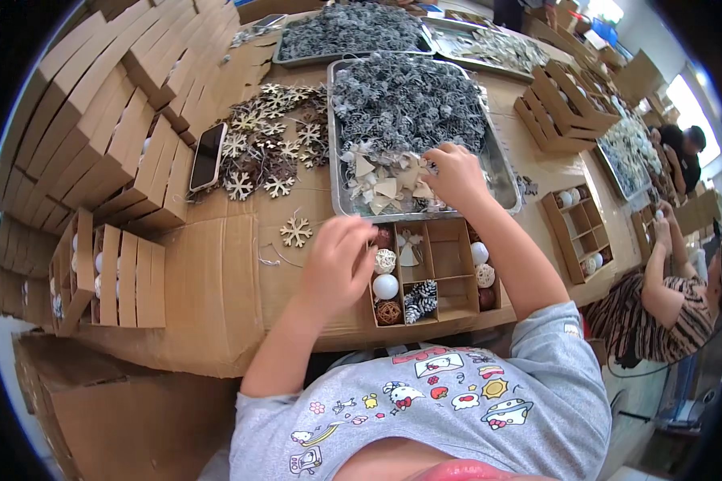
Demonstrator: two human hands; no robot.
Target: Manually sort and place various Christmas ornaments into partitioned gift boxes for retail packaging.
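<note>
My right hand [456, 178] reaches into the near end of a metal tray [337, 172], its fingertips closed on a pale wooden cut-out ornament [413, 174] among several others. My left hand [338, 260] hovers at the left edge of a cardboard compartment box [455, 287], fingers loosely bent, thumb apart, nothing visible in them. Down the box's left column lie a dark red ball [383, 238], a cream woven ball [384, 261], a white ball [385, 286] and a brown woven ball [388, 312]. A white angel-shaped ornament [410, 248] and frosted pine cones [420, 301] occupy middle compartments.
Frosted pine cones [409, 100] fill most of the tray. Wooden snowflakes [277, 132] and a phone [208, 156] lie left of it. Stacked cardboard boxes [112, 120] line the left side. Another compartment box [578, 228] sits right. A co-worker in stripes [658, 309] works at the far right.
</note>
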